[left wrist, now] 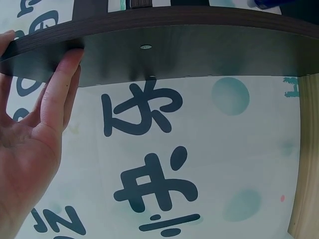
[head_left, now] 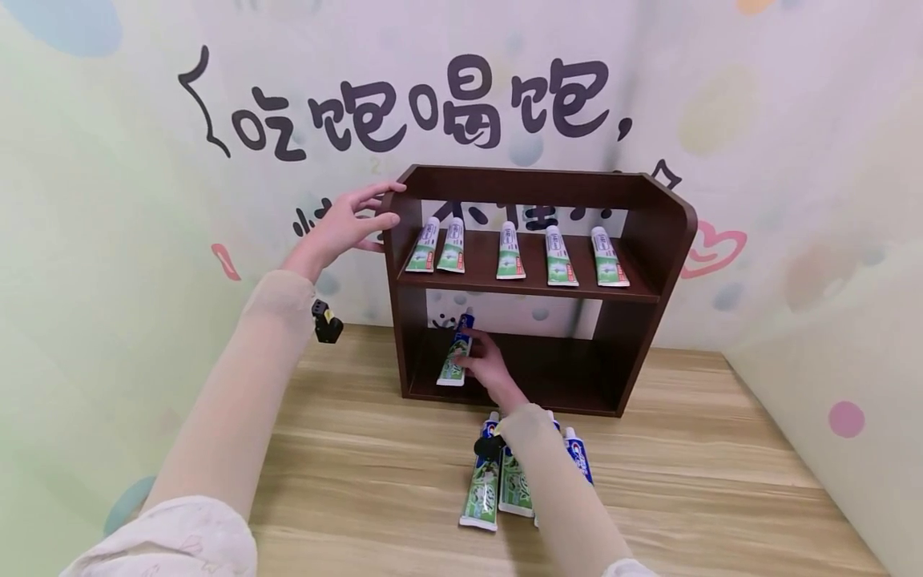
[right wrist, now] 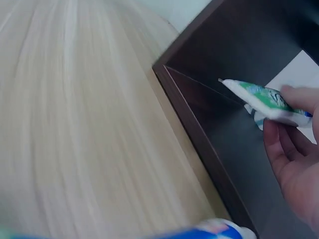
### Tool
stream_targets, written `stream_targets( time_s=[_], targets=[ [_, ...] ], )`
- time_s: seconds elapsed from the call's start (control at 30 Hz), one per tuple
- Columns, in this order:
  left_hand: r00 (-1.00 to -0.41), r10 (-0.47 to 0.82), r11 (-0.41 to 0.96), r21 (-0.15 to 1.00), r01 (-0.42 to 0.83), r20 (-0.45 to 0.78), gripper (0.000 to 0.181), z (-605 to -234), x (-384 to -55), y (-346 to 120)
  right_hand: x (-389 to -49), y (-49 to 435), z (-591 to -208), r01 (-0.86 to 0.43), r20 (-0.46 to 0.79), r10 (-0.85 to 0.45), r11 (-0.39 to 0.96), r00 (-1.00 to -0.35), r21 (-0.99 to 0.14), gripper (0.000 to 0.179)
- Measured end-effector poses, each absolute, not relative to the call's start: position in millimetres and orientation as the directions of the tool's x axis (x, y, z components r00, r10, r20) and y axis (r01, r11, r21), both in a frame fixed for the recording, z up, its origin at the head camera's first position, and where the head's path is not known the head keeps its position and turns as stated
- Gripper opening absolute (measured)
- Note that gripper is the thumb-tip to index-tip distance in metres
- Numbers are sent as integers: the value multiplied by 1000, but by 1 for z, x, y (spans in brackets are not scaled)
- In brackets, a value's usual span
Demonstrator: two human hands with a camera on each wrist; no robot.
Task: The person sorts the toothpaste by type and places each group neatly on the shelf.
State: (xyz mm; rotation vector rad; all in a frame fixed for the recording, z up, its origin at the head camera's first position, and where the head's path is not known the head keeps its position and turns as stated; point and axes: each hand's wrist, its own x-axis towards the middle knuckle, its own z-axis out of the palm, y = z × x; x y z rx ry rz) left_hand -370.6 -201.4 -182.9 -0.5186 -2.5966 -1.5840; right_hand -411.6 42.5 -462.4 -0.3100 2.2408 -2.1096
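Nearest the camera, wears a pale patterned sleeve bunched on the left arm, out in front of the shelf and to its left. Further in, steadies the shelf's left side panel with the left grip, fingers spread against the wood near the top corner. Reaches into the shelf's lower tier with the right grip, pinching a blue-and-green toothpaste tube between thumb and fingers, near the left end, crimped end toward the front. Cannot tell of any contact between tube and lower board. Judging by the layout, seems finished with the shelf's upper tier, having five green-and-white tubes in a row there, the left pair close together. Appears only just begun on the lower tier. Probably has left to do, on the desk just before the shelf, at least three more tubes, partly hidden by the right forearm.
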Motion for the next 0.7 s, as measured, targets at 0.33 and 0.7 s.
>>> stream_targets(
  time_s=[0.33,0.7],
  targets=[
    [-941,257,412,856,312,219,55,-183,-369,-201,-403,15,-476,-124,97,-251,91,-963,-988,78],
    [-940,249,414,852,320,232,54,-184,-370,-202,-401,6,-482,-214,154,-246,238,-957,-947,74]
  ],
)
